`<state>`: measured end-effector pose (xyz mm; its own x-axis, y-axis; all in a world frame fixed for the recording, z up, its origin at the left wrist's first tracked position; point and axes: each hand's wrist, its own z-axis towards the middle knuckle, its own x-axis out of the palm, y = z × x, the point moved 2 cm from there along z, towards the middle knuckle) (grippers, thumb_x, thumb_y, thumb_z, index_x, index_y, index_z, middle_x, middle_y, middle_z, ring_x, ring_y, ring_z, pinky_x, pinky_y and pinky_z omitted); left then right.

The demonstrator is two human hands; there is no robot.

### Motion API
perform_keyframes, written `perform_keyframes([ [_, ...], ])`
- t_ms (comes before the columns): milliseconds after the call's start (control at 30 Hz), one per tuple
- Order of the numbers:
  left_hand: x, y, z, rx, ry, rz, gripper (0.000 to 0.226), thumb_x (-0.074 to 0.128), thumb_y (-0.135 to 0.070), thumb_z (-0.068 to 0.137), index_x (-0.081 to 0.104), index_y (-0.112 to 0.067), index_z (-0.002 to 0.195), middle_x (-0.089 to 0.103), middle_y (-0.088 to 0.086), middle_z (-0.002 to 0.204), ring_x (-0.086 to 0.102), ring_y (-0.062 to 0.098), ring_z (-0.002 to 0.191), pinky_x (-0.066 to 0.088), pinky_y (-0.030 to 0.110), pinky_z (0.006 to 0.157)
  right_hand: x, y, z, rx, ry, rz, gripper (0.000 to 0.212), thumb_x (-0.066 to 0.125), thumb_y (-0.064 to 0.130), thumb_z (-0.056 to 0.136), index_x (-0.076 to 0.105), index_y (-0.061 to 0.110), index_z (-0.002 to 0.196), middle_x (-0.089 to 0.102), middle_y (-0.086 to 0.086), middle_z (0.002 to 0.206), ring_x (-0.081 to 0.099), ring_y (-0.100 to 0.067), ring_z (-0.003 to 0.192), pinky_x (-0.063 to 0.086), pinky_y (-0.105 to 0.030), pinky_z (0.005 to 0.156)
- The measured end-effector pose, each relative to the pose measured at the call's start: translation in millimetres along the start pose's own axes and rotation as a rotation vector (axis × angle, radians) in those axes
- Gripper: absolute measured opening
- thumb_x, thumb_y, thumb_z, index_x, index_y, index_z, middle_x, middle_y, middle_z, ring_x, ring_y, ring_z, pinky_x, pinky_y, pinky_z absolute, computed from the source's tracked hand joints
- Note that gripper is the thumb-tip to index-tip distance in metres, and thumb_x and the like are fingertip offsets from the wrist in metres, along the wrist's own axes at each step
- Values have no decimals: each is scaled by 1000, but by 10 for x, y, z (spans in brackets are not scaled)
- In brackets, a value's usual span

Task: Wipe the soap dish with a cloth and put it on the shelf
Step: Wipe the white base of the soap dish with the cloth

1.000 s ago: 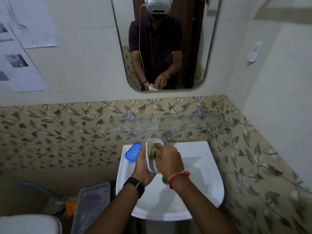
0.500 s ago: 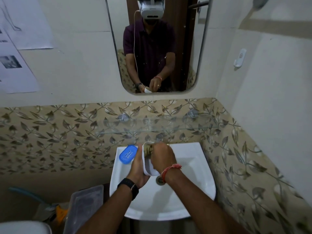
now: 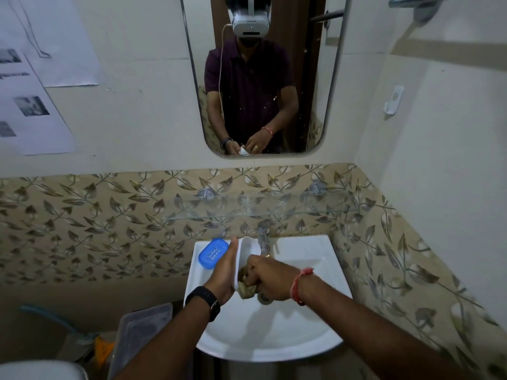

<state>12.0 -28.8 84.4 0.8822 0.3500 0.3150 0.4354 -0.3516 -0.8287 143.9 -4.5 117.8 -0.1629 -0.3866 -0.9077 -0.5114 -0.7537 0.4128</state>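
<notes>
White soap dish (image 3: 245, 252): held on edge over the basin, centre of the frame, open side facing right. Left hand (image 3: 223, 272): flat against the dish's back, black watch at the wrist. Right hand (image 3: 270, 279): closed around a brownish cloth (image 3: 246, 286), which is pressed into the dish's lower end; red thread at the wrist. White sink (image 3: 274, 338): lower centre, tap (image 3: 264, 238) at its back edge. Blue perforated insert (image 3: 213, 253): on the sink's left rear corner. Glass shelf (image 3: 260, 208): above the tap, on the leaf-patterned wall. Mirror (image 3: 310, 78): upper centre, reflecting the person.
</notes>
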Motion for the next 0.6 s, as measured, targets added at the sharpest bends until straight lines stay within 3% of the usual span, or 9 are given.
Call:
perform_keyframes([
  [67, 60, -16, -24, -14, -3, 3, 54, 43, -60, 100, 70, -17, 118, 74, 19, 117, 70, 35, 108, 58, 49, 93, -82, 22, 81, -3, 9, -239, 22, 61, -1, 84, 67, 2, 105, 53, -13, 102, 56, -33, 99, 52, -43, 83],
  [133, 87, -35, -13, -5, -5, 39, 48, 46, -58, 99, 74, -20, 103, 76, 17, 111, 71, 34, 103, 57, 52, 95, -215, 55, 171, -12, -32, -458, 27, 52, 3, 92, 67, -2, 114, 53, -19, 121, 50, -37, 112, 45, -46, 91],
  [233, 71, -85, 25, 32, 17, 97, 49, 39, -56, 103, 73, -22, 109, 76, 13, 116, 69, 30, 110, 56, 45, 96, -414, 15, 236, 49, -162, -597, 29, 47, 12, 95, 68, 4, 112, 49, -17, 130, 47, -37, 116, 40, -42, 94],
  [367, -10, -95, 61, 103, -34, 127, 52, 43, -56, 102, 84, -32, 79, 82, -6, 79, 77, 8, 70, 56, 30, 65, -289, 25, 152, 137, -222, -507, 29, 44, 11, 96, 67, 10, 115, 49, -14, 127, 48, -35, 113, 45, -43, 92],
  [500, -38, -13, 76, 106, -60, 71, 50, 46, -56, 100, 83, -29, 82, 81, 1, 82, 77, 18, 74, 62, 33, 65, -63, 150, 16, 113, -117, -209, 27, 52, 8, 87, 74, 14, 103, 54, -15, 112, 52, -36, 103, 47, -42, 92],
  [600, -40, 3, 58, 152, -63, 54, 52, 38, -56, 103, 82, -43, 78, 80, -7, 72, 77, 10, 64, 59, 24, 52, 28, 151, -47, 119, -1, -7, 30, 51, 3, 86, 73, 16, 102, 53, -15, 111, 47, -34, 107, 45, -43, 96],
])
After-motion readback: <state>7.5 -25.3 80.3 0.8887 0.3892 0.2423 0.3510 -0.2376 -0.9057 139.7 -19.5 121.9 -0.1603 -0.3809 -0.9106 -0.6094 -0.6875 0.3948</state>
